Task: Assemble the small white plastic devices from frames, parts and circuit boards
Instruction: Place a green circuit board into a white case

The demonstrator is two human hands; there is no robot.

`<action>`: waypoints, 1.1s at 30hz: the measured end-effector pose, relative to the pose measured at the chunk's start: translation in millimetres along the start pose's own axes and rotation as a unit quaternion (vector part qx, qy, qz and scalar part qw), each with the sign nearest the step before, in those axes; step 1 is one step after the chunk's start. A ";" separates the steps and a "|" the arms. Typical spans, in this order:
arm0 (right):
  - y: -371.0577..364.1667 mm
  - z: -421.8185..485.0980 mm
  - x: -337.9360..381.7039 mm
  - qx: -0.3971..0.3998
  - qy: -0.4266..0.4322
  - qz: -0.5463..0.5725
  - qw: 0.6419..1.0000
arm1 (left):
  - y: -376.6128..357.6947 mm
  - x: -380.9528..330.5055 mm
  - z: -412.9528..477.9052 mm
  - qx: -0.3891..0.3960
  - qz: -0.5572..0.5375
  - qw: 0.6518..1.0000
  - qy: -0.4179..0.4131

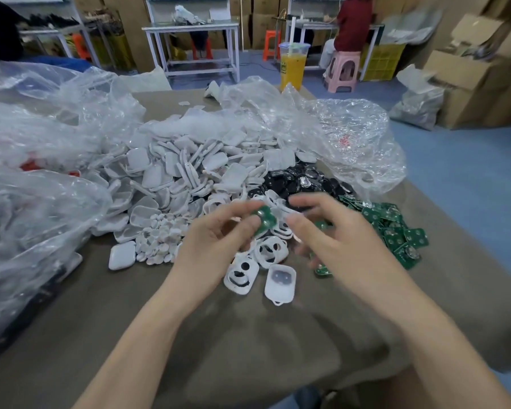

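My left hand (216, 243) pinches a small green circuit board (264, 219) above the table, over loose white frames (270, 250). My right hand (337, 231) hovers blurred just to the right of it; a second green board seems to lie under its fingers, but the blur hides whether it is gripped. A white shell with a dark insert (279, 283) and a frame with holes (242, 274) lie in front of the hands. Behind are heaps of white covers (189, 169), black parts (301, 181), small white oval buttons (160, 240) and green boards (396, 228).
Crumpled clear plastic bags lie at the left (36, 172) and back right (351, 137) on the brown table (248, 335). A cup of orange drink (292, 66) stands at the far edge. Beyond are workbenches, cardboard boxes and a seated person (351, 28) on a pink stool.
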State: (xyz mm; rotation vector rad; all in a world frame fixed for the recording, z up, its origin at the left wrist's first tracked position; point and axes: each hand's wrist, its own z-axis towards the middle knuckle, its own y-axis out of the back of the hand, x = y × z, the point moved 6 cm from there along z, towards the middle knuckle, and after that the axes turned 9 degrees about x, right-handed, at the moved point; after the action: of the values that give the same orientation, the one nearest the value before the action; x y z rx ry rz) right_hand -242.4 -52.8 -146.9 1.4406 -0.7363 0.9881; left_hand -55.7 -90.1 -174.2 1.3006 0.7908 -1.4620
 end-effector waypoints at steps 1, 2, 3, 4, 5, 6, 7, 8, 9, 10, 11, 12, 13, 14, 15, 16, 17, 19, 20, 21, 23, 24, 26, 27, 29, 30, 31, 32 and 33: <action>-3.2 5.7 5.4 0.021 0.018 0.045 0.999 | -4.9 -0.3 -2.3 0.017 0.021 1.000 0.004; -7.0 10.6 10.3 0.036 0.031 0.067 0.997 | -7.6 -1.4 -3.4 0.020 0.030 0.999 0.007; -10.9 15.2 13.3 0.041 0.038 0.088 0.995 | -7.5 -2.9 -3.6 0.007 0.013 1.000 0.011; -14.4 19.3 14.2 0.040 0.035 0.117 0.992 | -5.4 -4.2 -4.1 -0.014 -0.025 0.999 0.016; -18.3 22.3 13.8 0.043 0.025 0.156 0.987 | -2.4 -5.2 -4.4 -0.037 -0.064 0.997 0.020; -22.5 24.6 12.9 0.049 0.017 0.190 0.980 | 0.5 -6.9 -4.8 -0.054 -0.093 0.994 0.019; -26.0 26.3 11.9 0.053 0.009 0.216 0.975 | 2.2 -8.0 -5.6 -0.063 -0.117 0.991 0.020; -28.7 27.5 10.9 0.055 0.004 0.234 0.971 | 2.6 -7.7 -6.3 -0.066 -0.142 0.987 0.024; -30.6 28.3 10.1 0.053 0.002 0.250 0.967 | 2.3 -6.3 -7.1 -0.065 -0.166 0.983 0.033; -32.0 28.9 9.1 0.051 0.001 0.264 0.963 | 1.2 -5.0 -7.7 -0.060 -0.184 0.980 0.043; -33.2 29.1 8.0 0.050 0.001 0.276 0.960 | 0.1 -4.0 -8.2 -0.053 -0.193 0.978 0.053; -33.7 28.9 6.9 0.050 0.003 0.283 0.958 | -0.7 -3.9 -8.4 -0.048 -0.190 0.979 0.063; -34.0 28.6 6.0 0.049 0.005 0.283 0.958 | -0.9 -4.2 -7.9 -0.045 -0.172 0.981 0.073; -33.6 28.4 5.1 0.045 0.009 0.271 0.961 | 0.1 -5.2 -7.4 -0.047 -0.138 0.986 0.082; -32.1 28.4 4.0 0.035 0.014 0.242 0.970 | 2.1 -6.7 -6.6 -0.051 -0.093 0.991 0.085; -30.0 28.3 3.3 0.020 0.021 0.200 0.979 | 3.8 -9.1 -6.0 -0.052 -0.047 0.994 0.082; -28.0 27.8 2.8 0.005 0.027 0.156 0.987 | 4.8 -11.8 -5.0 -0.048 -0.006 0.996 0.074; -26.4 26.5 2.4 -0.018 0.037 0.107 0.993 | 4.7 -15.8 -2.9 -0.042 0.056 0.996 0.061; -26.4 25.9 2.7 -0.027 0.044 0.096 0.994 | 4.6 -16.8 -1.9 -0.047 0.088 0.993 0.057; -26.4 25.4 3.5 -0.035 0.052 0.087 0.994 | 4.7 -18.0 -0.8 -0.058 0.126 0.989 0.053; -26.4 24.3 5.6 -0.052 0.069 0.073 0.994 | 3.4 -22.5 1.5 -0.080 0.197 0.976 0.039; -26.2 23.6 6.3 -0.058 0.075 0.071 0.993 | 2.1 -24.7 2.5 -0.087 0.217 0.972 0.032; -24.9 22.6 6.8 -0.068 0.080 0.070 0.992 | 0.3 -27.8 4.5 -0.093 0.240 0.966 0.023; -23.8 22.2 6.9 -0.072 0.081 0.068 0.992 | -0.4 -28.6 5.8 -0.095 0.248 0.964 0.022; -21.7 21.4 6.3 -0.075 0.084 0.068 0.991 | -2.5 -28.9 7.4 -0.097 0.256 0.962 0.021; -20.7 20.9 5.9 -0.075 0.085 0.067 0.991 | -4.4 -28.9 8.1 -0.096 0.256 0.962 0.020; -19.7 20.4 5.2 -0.077 0.085 0.067 0.991 | -6.6 -29.0 8.5 -0.096 0.257 0.962 0.019; -18.7 19.7 3.9 -0.080 0.084 0.068 0.991 | -8.7 -29.4 8.8 -0.096 0.258 0.961 0.017; -18.0 19.2 2.2 -0.084 0.084 0.073 0.990 | -10.7 -30.1 9.1 -0.096 0.262 0.960 0.014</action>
State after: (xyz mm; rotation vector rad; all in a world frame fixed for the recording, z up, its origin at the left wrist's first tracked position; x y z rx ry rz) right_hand -222.6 -69.4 -152.3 1.1565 -0.7887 1.1172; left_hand -70.5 -88.0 -144.6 1.2611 0.5339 -0.9215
